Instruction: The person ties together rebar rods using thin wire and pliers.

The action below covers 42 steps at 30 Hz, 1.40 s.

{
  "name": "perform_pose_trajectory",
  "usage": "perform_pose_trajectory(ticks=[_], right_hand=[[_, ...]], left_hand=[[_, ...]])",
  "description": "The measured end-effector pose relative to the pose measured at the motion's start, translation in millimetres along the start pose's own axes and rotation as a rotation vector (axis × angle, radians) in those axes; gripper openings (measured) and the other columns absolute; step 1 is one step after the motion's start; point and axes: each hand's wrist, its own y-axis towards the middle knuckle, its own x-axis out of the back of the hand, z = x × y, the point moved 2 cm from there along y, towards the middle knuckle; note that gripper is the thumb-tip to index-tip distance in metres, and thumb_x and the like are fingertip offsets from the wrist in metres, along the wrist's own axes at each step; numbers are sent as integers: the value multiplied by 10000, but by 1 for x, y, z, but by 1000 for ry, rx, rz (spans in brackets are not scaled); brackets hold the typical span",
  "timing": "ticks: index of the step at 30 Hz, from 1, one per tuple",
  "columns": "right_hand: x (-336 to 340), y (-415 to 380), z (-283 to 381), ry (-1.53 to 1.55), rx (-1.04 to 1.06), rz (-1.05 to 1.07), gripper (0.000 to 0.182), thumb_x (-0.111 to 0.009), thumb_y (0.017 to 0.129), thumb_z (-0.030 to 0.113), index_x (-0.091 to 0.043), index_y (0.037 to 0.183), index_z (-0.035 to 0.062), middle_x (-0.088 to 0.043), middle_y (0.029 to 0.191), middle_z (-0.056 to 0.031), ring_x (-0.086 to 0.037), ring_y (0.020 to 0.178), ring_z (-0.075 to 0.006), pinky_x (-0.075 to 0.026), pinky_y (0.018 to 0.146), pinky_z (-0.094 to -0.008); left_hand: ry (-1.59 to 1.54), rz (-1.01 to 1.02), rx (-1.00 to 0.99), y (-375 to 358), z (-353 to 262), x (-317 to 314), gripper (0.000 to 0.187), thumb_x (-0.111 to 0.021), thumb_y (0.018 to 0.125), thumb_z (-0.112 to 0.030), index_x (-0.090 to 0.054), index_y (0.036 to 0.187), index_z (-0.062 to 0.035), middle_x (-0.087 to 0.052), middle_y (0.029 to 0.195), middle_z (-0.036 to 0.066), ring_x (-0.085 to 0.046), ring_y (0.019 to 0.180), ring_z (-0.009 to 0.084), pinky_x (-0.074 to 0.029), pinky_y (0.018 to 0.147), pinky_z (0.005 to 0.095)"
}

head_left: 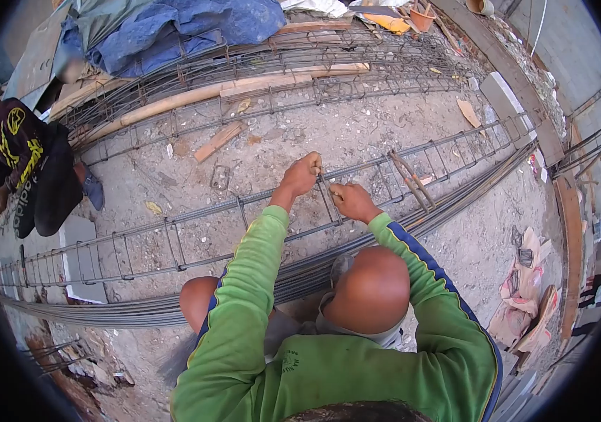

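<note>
A long rebar cage [174, 243] of thin bars and rectangular stirrups lies in front of my knees. My left hand [302, 174] is closed in a fist at the cage's far bars; what its fingers hold is hidden. Close by, my right hand [354, 202] is closed with thumb and fingers pressed together, just right of a stirrup [328, 204]. Anything in its grip is too small to make out. A pair of rusty long-handled pincers [413, 181] rests across the cage to the right of my hands.
A bundle of loose rebar [300, 281] runs between the cage and my legs. At left, another person [40, 162] crouches near a pale block [81, 257]. More rebar cages [265, 91], a bamboo pole [167, 104] and a blue tarp [188, 32] lie farther off. A wood piece [219, 141] is on the ground.
</note>
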Motion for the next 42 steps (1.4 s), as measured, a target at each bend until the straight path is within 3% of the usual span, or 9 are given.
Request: perform_pose_trajectory(ticks=[8, 11, 15, 18, 20, 23, 30, 36, 42], right_hand=[[41, 40, -4, 466, 29, -4, 185, -655, 928, 174, -740, 905, 12, -618, 660, -110, -512, 578, -193, -438, 573, -360], [55, 73, 0, 832, -307, 149, 143, -624, 873, 15, -753, 874, -45, -613, 660, -8, -445, 555, -78, -355, 509, -265], [50, 91, -11, 938, -306, 250, 143, -637, 867, 35, -749, 839, -49, -595, 644, -3, -478, 559, -82, -369, 503, -277], [67, 97, 1, 565, -121, 257, 148, -670, 854, 106, -753, 826, -14, -645, 639, -59, -539, 534, -179, -427, 528, -331], [71, 107, 4, 99, 328, 224, 144, -695, 826, 180, -764, 846, 54, -692, 698, -129, -610, 598, -317, -485, 595, -414], [75, 119, 22, -127, 345, 297, 130, -706, 798, 222, -771, 861, 129, -704, 782, -146, -647, 723, -381, -522, 677, -446], [63, 149, 8, -31, 192, 329, 172, -713, 782, 302, -785, 854, 164, -746, 883, -122, -708, 834, -353, -561, 779, -439], [79, 128, 15, -141, 63, 336, 271, -622, 756, 209, -759, 884, 14, -718, 935, -263, -698, 944, -424, -551, 863, -493], [67, 147, 7, -86, 189, 709, 212, -654, 689, 125, -727, 771, -56, -715, 760, -221, -706, 692, -357, -538, 619, -442]], left_hand=[[-99, -118, 13, -1, 14, -3, 118, -571, 837, -35, -612, 939, -78, -667, 866, 112, -635, 825, 268, -486, 747, 398], [-107, -135, 66, -11, -3, 1, 139, -571, 818, -28, -625, 936, -78, -675, 883, 115, -641, 838, 279, -486, 735, 403], [15, -274, 101, -18, -1, -12, 231, -556, 801, -8, -677, 972, -104, -704, 908, 126, -670, 897, 328, -513, 771, 411], [36, -338, 156, -24, -3, -18, 313, -558, 796, -1, -687, 1063, -99, -728, 940, 136, -686, 949, 340, -527, 825, 415], [13, -319, 217, -28, -7, -19, 368, -564, 796, -1, -678, 1136, -84, -740, 962, 141, -692, 975, 340, -531, 857, 416], [-202, -417, 295, -36, -18, -15, 510, -577, 799, -4, -554, 1309, -17, -752, 1009, 148, -693, 1020, 332, -525, 894, 418], [-86, -456, 332, -33, -16, -24, 635, -571, 797, -7, -404, 1409, 19, -758, 1012, 152, -700, 1014, 336, -527, 898, 404], [-145, -386, 350, -39, -20, -23, 593, -515, 814, 17, -421, 1400, 14, -756, 1030, 155, -695, 1042, 307, -513, 930, 388], [-182, -374, 349, -41, -25, -16, 563, -487, 848, 7, -424, 1408, -7, -752, 1056, 151, -685, 1076, 284, -507, 954, 377]])
